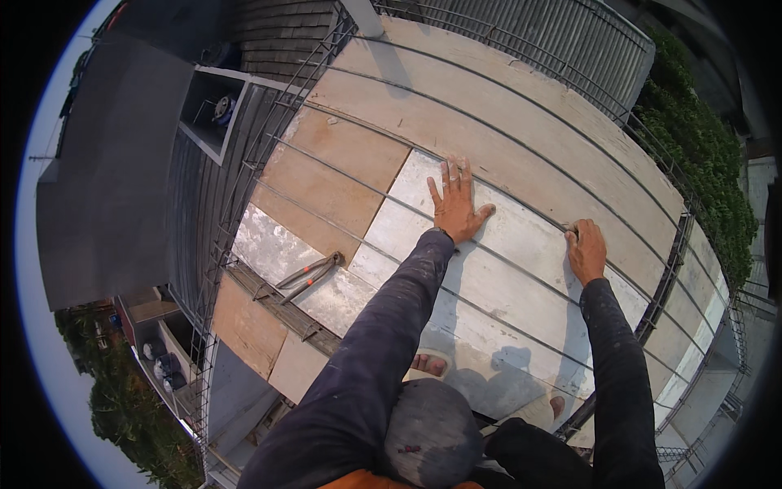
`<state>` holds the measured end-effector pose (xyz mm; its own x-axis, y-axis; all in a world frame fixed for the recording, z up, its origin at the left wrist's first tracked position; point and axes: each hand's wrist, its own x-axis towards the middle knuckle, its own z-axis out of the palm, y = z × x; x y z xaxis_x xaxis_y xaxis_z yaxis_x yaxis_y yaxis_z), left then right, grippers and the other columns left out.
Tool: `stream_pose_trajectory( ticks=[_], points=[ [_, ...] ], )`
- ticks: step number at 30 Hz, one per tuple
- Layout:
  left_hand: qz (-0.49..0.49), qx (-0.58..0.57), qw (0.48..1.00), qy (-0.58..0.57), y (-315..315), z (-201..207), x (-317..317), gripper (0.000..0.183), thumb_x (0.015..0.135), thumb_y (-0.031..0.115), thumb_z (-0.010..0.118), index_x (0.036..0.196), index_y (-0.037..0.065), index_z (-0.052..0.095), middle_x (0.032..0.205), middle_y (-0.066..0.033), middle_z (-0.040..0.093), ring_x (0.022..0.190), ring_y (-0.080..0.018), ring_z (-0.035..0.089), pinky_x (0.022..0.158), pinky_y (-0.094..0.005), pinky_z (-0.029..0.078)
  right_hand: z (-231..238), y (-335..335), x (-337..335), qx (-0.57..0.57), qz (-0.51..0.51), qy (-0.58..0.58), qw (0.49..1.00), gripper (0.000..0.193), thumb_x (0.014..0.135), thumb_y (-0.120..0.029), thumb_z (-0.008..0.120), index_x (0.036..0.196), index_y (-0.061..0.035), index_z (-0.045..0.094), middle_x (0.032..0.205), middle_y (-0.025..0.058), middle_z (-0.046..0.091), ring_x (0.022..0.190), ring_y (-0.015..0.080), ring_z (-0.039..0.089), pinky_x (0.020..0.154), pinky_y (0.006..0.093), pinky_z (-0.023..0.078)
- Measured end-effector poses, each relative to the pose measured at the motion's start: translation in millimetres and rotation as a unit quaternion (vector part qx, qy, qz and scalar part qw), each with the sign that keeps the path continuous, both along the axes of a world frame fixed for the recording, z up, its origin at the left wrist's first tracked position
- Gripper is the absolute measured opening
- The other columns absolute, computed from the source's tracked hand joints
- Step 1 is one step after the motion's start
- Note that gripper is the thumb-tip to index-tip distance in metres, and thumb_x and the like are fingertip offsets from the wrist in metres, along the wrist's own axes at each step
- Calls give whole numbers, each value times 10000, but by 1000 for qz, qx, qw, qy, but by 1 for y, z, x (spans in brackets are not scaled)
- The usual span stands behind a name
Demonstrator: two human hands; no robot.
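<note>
My left hand (458,208) lies with fingers spread on a whitish panel (521,213), its fingertips close to a long thin steel bar (509,194). Farther right, my right hand (586,251) has its fingers curled at the same bar, seemingly gripping it; the underside of the grip is hidden. Several similar bars cross the panels side by side, roughly parallel. Left of my left arm, a pair of pincers (308,275) with orange marks on the handles rests on a white-stained panel (346,297), touched by neither hand.
A brown panel (326,175) adjoins the white ones. Steel rebar cages (664,273) run along the panel edges and across the right side. A post (362,18) stands at the far edge. My sandalled foot (429,364) is on the panels. Roofs (106,179) lie beyond the left edge.
</note>
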<state>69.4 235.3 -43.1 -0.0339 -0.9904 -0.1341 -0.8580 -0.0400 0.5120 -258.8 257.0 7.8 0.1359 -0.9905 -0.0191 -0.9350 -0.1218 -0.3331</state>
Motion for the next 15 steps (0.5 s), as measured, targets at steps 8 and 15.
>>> stream_pose_trajectory(
  ticks=[8,15],
  points=[
    [-39,-16,997,-72,-13,-32,14,1101,890,727,696,1733,221,200,1793,-218,71,1641,-478,7,1213,-777,-29,-14,4,-3,29,-25,78,996,150,919,-112,689,1062,-105,642,1103,91,621,1089,294,629,922,461,537],
    [-60,-36,996,-50,-17,-48,29,1123,839,599,799,1727,243,210,1804,-181,59,1647,-462,2,1217,-780,-4,-15,1,5,49,-62,64,995,279,881,-78,726,1154,-73,671,1162,104,642,1122,295,639,903,445,561]
  ],
)
